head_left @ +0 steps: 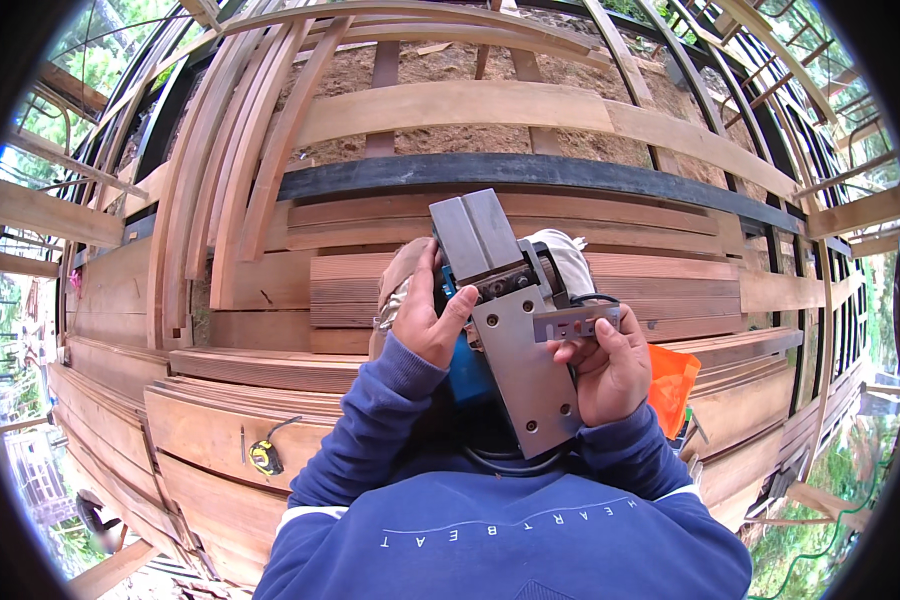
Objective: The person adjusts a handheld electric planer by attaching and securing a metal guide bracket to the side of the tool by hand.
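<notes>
An electric hand planer lies upside down across my lap, its grey metal sole facing up and bits of its blue body showing beneath. At the upper end is the grooved front shoe, and the blade drum area crosses between the two sole plates. My left hand is wrapped round the planer's left side, thumb resting near the drum. Between thumb and fingers, my right hand pinches a small flat metal plate with holes, which lies over the right edge of the rear sole.
Stacked wooden boards surround me. A yellow and black tape measure lies on boards at the left, a pencil-like stick beside it. Something orange sits by my right arm. Beyond, a dark beam crosses above bare soil.
</notes>
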`<state>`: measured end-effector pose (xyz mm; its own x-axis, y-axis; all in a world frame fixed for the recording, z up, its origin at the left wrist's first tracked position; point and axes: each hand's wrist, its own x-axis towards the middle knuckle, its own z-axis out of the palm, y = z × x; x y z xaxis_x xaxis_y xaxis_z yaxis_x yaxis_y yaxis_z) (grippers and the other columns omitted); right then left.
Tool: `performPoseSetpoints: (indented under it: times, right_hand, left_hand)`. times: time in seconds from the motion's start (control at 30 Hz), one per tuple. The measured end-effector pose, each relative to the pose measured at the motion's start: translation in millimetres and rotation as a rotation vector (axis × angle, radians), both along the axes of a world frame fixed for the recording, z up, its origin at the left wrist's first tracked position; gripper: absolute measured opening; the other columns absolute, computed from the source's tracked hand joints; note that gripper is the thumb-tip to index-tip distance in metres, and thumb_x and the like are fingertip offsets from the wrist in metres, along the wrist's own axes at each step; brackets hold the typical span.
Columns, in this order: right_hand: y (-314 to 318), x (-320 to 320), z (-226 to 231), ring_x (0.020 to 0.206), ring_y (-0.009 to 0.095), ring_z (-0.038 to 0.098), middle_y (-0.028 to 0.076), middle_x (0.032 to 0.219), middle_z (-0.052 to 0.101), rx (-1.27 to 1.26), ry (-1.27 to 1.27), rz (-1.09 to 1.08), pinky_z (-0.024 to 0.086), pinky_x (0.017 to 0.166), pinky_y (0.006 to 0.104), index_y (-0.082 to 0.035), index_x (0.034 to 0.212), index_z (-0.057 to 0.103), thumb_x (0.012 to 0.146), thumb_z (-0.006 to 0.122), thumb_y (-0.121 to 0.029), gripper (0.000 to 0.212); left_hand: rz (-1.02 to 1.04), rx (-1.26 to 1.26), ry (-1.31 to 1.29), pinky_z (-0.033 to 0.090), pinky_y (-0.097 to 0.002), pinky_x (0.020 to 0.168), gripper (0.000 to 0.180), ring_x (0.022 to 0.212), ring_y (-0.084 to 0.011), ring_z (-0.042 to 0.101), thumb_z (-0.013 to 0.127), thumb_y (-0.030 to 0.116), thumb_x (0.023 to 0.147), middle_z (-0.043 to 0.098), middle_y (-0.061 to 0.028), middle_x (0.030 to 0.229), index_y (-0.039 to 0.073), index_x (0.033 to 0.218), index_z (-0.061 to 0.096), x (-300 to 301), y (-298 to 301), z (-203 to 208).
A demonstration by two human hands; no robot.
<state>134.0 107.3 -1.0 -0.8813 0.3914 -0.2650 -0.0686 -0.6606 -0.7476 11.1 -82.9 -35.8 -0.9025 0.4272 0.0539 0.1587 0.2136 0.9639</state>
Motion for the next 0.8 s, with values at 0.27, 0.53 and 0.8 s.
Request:
performPoseSetpoints:
  times: [0.27,0.53,0.8]
  right_hand:
    - [29,-14,1,0.072,0.018,0.067,0.012,0.092,0.067,0.348,0.096,-0.07,0.06,0.066,0.0338,0.0,0.102,0.061,0.098,0.062,-0.007,0.009]
    - [40,-37,-3,0.084,0.021,0.07,0.012,0.102,0.067,0.241,-0.013,0.02,0.063,0.078,0.0375,0.002,0.126,0.051,0.097,0.059,-0.001,0.029]
    - [41,-48,-10,0.087,0.025,0.072,0.017,0.104,0.068,0.059,-0.004,0.092,0.063,0.081,0.0396,0.002,0.12,0.051,0.097,0.056,0.001,0.024]
  left_hand:
    - [0.065,0.121,-0.089,0.03,-0.0427,0.116,0.069,0.137,-0.0365,0.041,0.061,0.034,0.098,0.041,-0.0258,0.146,-0.007,0.147,0.036,0,3,-5]
    - [-0.003,0.051,-0.077,0.034,-0.0394,0.114,0.074,0.134,-0.0285,0.045,0.067,0.026,0.096,0.043,-0.0216,0.144,-0.005,0.151,0.029,-9,-6,-26]
    - [-0.048,0.045,-0.047,0.031,-0.041,0.116,0.075,0.138,-0.0294,0.041,0.065,0.023,0.095,0.041,-0.0215,0.147,-0.005,0.152,0.027,-11,-16,-34]
